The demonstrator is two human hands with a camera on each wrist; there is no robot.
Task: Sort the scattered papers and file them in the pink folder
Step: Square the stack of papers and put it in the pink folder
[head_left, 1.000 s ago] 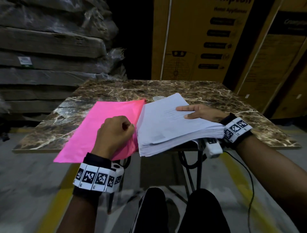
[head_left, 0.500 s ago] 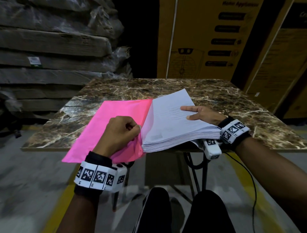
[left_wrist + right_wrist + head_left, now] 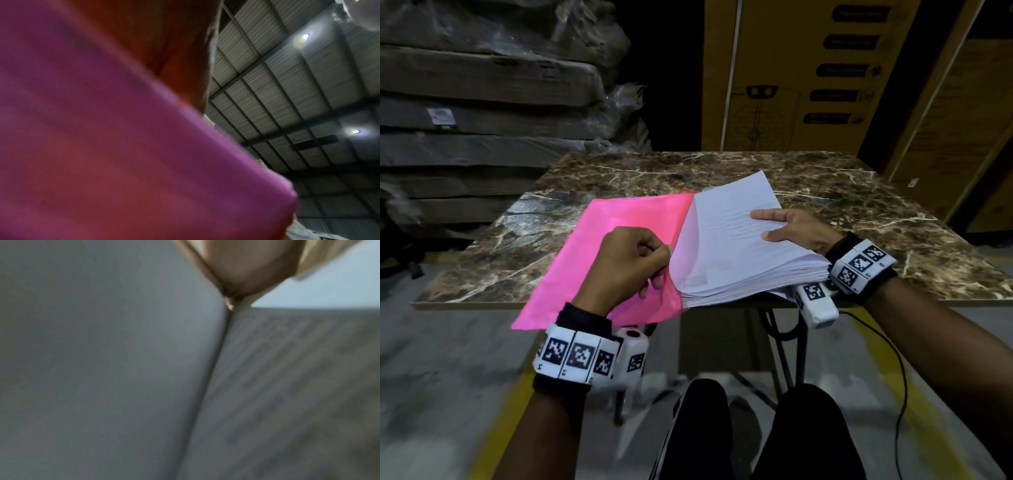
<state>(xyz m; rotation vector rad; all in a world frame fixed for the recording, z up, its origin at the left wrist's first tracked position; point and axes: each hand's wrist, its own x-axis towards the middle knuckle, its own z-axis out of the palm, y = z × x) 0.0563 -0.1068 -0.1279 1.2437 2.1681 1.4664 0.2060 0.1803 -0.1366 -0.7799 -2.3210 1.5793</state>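
Note:
An open pink folder (image 3: pixel 616 246) lies on the marble table (image 3: pixel 859 219), its near corner over the front edge. A thick stack of white papers (image 3: pixel 739 270) sits to its right. My left hand (image 3: pixel 633 267) is curled and pinches the left edge of the top sheet (image 3: pixel 722 222), which stands lifted along that side. On top of the stack rests my right hand (image 3: pixel 787 229), index finger and thumb straight. In the left wrist view the pink folder (image 3: pixel 102 146) fills the frame, blurred. The right wrist view has only blurred paper (image 3: pixel 102 369) and a fingertip (image 3: pixel 246 272).
Tall cardboard boxes (image 3: pixel 791 75) stand behind the table. Plastic-wrapped slabs (image 3: pixel 482 85) are piled at the left. The paper stack overhangs the table's near edge above my knees (image 3: pixel 722 428). A cable (image 3: pixel 893 359) hangs from my right wrist.
My left hand has raised the left edge of the top sheet higher off the stack. My right hand has stayed on top of the papers.

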